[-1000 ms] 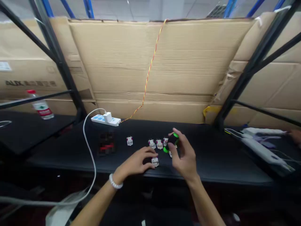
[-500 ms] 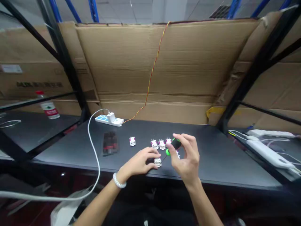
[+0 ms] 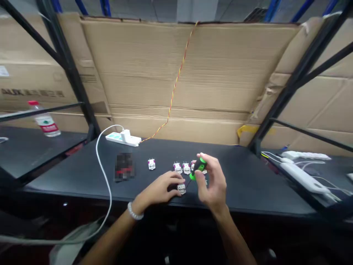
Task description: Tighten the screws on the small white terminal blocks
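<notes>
My left hand [image 3: 162, 188], with a pale beaded bracelet at its wrist, grips a small white part [image 3: 181, 189] between thumb and fingers near the table's front edge. In my right hand [image 3: 212, 180] is a green and black screwdriver [image 3: 199, 168], tilted, its thin shaft pointing down-left to that part. Whether the tip touches it is too small to tell. Several similar white and magenta parts lie behind my hands, among them one at the row's left end [image 3: 177, 168]. Another white part [image 3: 151, 164] sits apart to the left. My right fingers partly cover some of them.
A white power strip [image 3: 135, 141] with a plugged-in charger lies at the back left, its white cable [image 3: 103, 169] hanging over the front edge. A blurred dark object [image 3: 124, 167] is at left. Cardboard [image 3: 176, 73] and black posts surround the dark table [image 3: 259, 184].
The whole view has shifted slightly. My right hand has turned the screwdriver, so its green and black handle now stands more upright and shows more. My left hand keeps hold of the white part.
</notes>
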The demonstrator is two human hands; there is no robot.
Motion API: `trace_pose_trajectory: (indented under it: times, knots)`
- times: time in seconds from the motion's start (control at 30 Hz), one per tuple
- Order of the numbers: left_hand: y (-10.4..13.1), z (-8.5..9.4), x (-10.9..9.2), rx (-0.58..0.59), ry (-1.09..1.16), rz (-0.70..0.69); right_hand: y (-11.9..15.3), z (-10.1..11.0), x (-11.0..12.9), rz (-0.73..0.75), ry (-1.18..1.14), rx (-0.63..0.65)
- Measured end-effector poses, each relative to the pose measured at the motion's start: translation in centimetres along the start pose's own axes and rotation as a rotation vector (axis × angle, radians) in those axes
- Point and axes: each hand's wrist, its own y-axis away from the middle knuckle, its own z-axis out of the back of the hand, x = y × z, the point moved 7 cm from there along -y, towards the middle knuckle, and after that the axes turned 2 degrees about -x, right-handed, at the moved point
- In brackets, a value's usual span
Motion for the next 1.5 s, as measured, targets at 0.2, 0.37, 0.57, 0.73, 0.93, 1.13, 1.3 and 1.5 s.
trace_pose_trajectory:
  times: [0.2, 0.37, 0.57, 0.73, 0.93, 1.13, 1.3, 1.5]
  knots:
    - [0.0, -0.1, 0.1, -0.002, 0.0, -0.001, -0.6, 0.8, 0.6, -0.016, 0.098, -0.089]
    - [0.0, 0.0, 0.0, 0.004, 0.002, 0.003, -0.4, 0.4, 0.5, -0.122, 0.006, 0.068]
    - [0.0, 0.0, -0.2, 0.0, -0.004, -0.006, -0.8, 1.4, 1.3, -0.018, 0.129, -0.049]
    - [0.0, 0.1, -0.3, -0.002, 0.012, -0.004, -0.8, 1.2, 0.9, -0.054, 0.075, 0.014]
    - [0.0, 0.0, -0.1, -0.009, 0.015, 0.003, -0.8, 1.4, 1.6, -0.019, 0.129, -0.025]
    - [0.0, 0.1, -0.3, 0.001, 0.011, -0.012, -0.7, 1.2, 0.8, -0.081, 0.055, 0.011]
    - [-0.1, 0.1, -0.4, -0.001, -0.003, -0.011, -0.8, 1.3, 0.8, -0.036, 0.086, -0.025]
    - [-0.1, 0.0, -0.3, 0.007, -0.005, -0.006, -0.5, 0.7, -0.1, -0.09, 0.004, 0.0]
